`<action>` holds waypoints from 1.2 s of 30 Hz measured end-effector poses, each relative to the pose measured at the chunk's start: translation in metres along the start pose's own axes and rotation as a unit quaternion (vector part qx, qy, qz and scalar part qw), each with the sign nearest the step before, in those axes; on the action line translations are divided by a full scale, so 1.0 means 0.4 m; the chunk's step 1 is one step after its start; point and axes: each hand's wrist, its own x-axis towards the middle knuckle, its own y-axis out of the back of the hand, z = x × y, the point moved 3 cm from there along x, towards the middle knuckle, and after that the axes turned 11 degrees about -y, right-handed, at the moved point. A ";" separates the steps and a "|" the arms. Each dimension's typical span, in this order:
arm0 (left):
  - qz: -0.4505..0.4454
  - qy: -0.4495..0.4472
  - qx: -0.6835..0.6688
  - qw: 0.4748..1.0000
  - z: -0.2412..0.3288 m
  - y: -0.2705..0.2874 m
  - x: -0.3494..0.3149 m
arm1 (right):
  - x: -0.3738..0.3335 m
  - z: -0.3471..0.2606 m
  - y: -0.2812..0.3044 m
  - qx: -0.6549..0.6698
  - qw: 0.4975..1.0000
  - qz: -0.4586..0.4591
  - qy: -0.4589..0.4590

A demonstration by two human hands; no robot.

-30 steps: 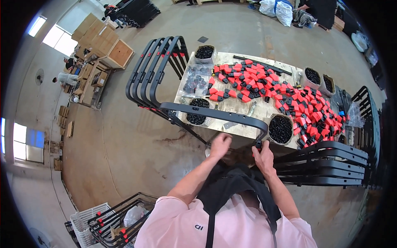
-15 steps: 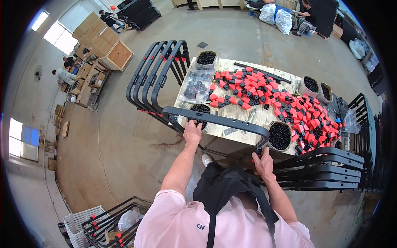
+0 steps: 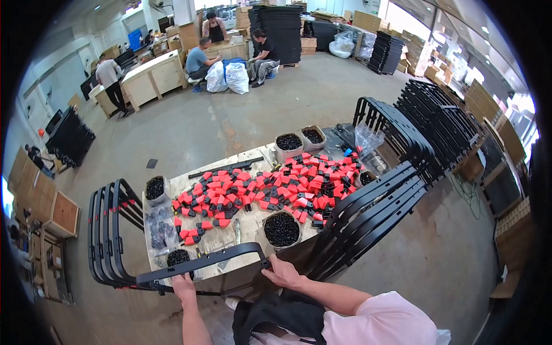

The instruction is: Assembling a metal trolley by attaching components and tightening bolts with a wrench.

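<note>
A black metal tube frame (image 3: 207, 260) with rounded corners stands in front of me at the near edge of the worktable (image 3: 233, 269). My right hand (image 3: 283, 272) grips its right side just below the corner. My left hand (image 3: 184, 287) is just below the top bar, beside a tub of small black parts (image 3: 178, 257). Its fingers are drawn together, and the bar and tub partly hide the tips, so what they hold I cannot make out. Red-and-black plastic corner pieces (image 3: 224, 190) lie heaped across the table. Another tub of black parts (image 3: 282, 229) sits beyond my right hand.
Black frames (image 3: 106, 236) stand at the table's left; more frames (image 3: 368, 215) lean at its right. Further tubs (image 3: 288, 144) line the far edge, near a long black bar (image 3: 225, 169). Several people (image 3: 201, 60) work at the back beside white sacks (image 3: 237, 77).
My view has swung to the right and up, so the table sits further left and lower. My right hand still holds the frame; my left hand has drawn slightly back from the near-left tub.
</note>
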 end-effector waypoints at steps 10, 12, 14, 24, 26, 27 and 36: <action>-0.074 0.027 0.033 0.996 0.071 0.035 0.027 | 0.005 0.018 0.007 0.002 1.000 0.014 0.003; -0.091 0.029 0.045 0.994 0.060 0.033 0.025 | 0.007 0.019 0.003 0.006 1.000 0.007 0.004; -0.088 0.020 0.051 0.995 0.071 0.028 0.027 | 0.004 0.028 0.002 0.009 1.000 0.002 -0.002; -0.057 -0.065 0.087 0.992 0.052 0.033 0.029 | 0.004 0.015 0.008 0.018 1.000 0.015 0.021; -0.056 -0.030 0.081 0.995 0.044 0.035 0.032 | 0.008 0.018 -0.001 0.017 0.999 0.022 0.024; -0.063 -0.016 0.080 0.995 0.039 0.038 0.031 | 0.009 0.014 -0.003 0.019 0.999 0.015 0.030; -0.125 -0.024 0.095 0.987 0.091 0.058 0.026 | 0.010 0.027 0.005 0.012 1.000 0.006 -0.014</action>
